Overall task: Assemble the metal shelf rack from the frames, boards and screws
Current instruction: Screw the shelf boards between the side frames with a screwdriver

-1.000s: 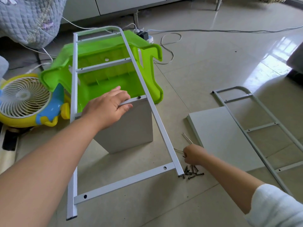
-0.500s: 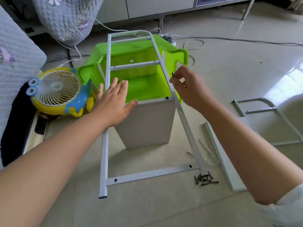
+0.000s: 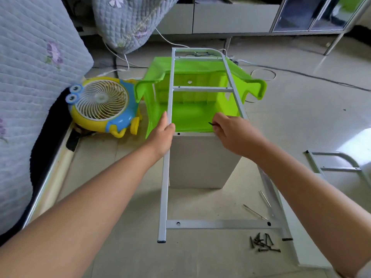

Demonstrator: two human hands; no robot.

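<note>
Two hands are at work on one frame [image 3: 167, 177], which is laid flat across the top edge of an upright grey board [image 3: 200, 161], with its far end over a green plastic stool [image 3: 192, 115]. The frame's left rail is held by the left hand [image 3: 160, 137], thumb on the inner side and fingers lying along the outer side, so the rail is steadied rather than clamped hard. A single dark screw [image 3: 211, 124] is pinched by the right hand [image 3: 232, 135] just above the crossbar that rests on the board's edge, right of the open hole [image 3: 178, 134] seen there. The board appears to stand on its narrow edge only, so it could be tipped or slid out of line if the frame is pushed sideways. The screw might be dropped into the stool, or started crooked, if the hole is not aligned with the board. A second frame [image 3: 337, 167] lies at the far right, and spare screws [image 3: 263, 244] are heaped on the floor near the frame's near right foot, where they could be scattered by the forearm.
</note>
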